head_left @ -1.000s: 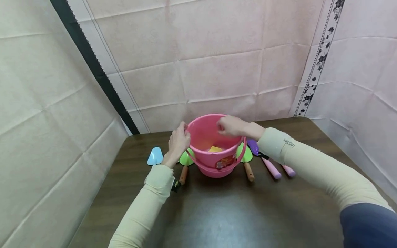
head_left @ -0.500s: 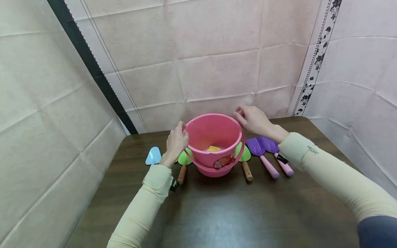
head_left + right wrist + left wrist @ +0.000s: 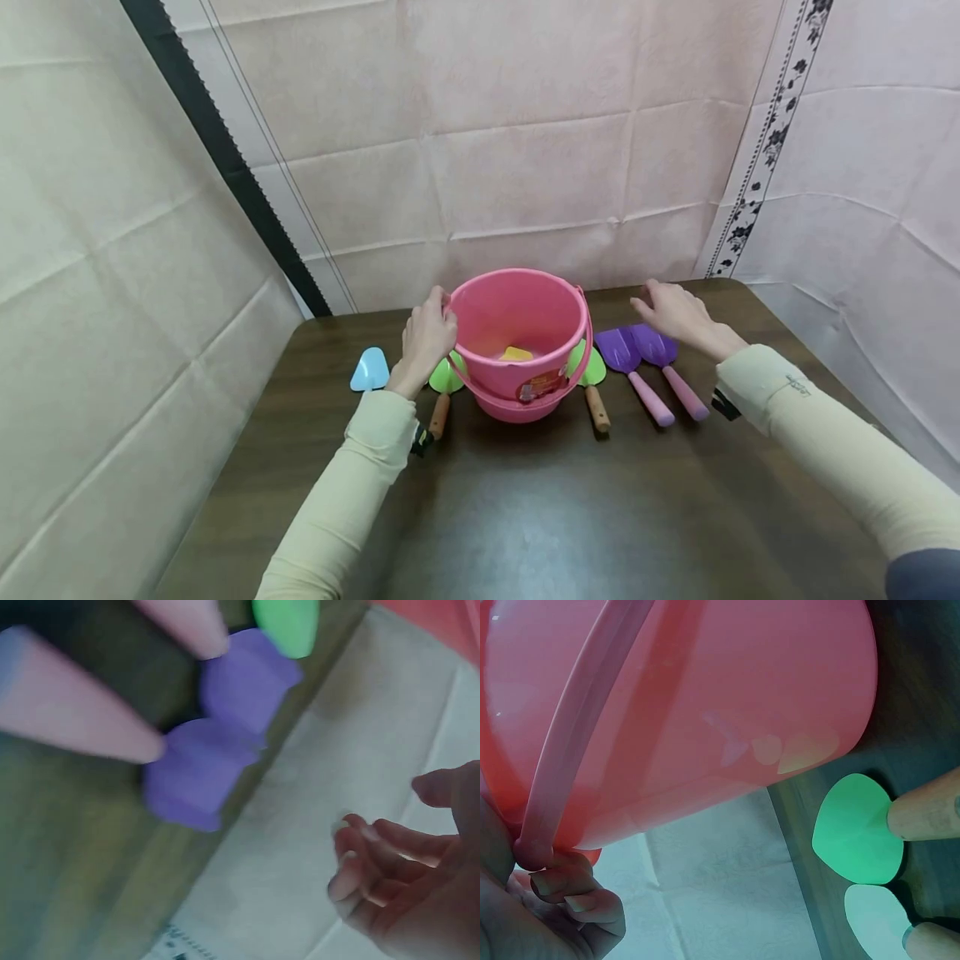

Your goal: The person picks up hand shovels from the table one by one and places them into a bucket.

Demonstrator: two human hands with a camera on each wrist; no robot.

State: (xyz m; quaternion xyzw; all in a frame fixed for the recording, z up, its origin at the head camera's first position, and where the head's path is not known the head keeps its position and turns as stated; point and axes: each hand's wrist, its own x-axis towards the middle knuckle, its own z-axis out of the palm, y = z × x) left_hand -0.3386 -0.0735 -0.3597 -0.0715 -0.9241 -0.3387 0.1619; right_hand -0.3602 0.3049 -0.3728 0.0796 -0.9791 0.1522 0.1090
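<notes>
A pink bucket (image 3: 491,318) stands upright on the table, its handle (image 3: 517,407) hanging down at the front. Inside lies a yellow object (image 3: 517,354), mostly hidden by the rim. My left hand (image 3: 428,337) grips the bucket's left rim by the handle joint, fingers curled in the left wrist view. My right hand (image 3: 678,315) is in the air above and behind two purple shovels (image 3: 617,348) with pink handles. It holds nothing; its fingers are loosely bent in the right wrist view.
Green trowels with wooden handles lie on either side of the bucket, one at left (image 3: 447,372) and one at right (image 3: 595,368). A light-blue trowel (image 3: 370,371) lies farther left, partly behind my left arm. Cloth walls (image 3: 525,125) enclose the brown table (image 3: 525,517).
My right hand has moved from over the bucket's inside to the right, out past the rim to above the purple shovels. The left hand stays on the rim.
</notes>
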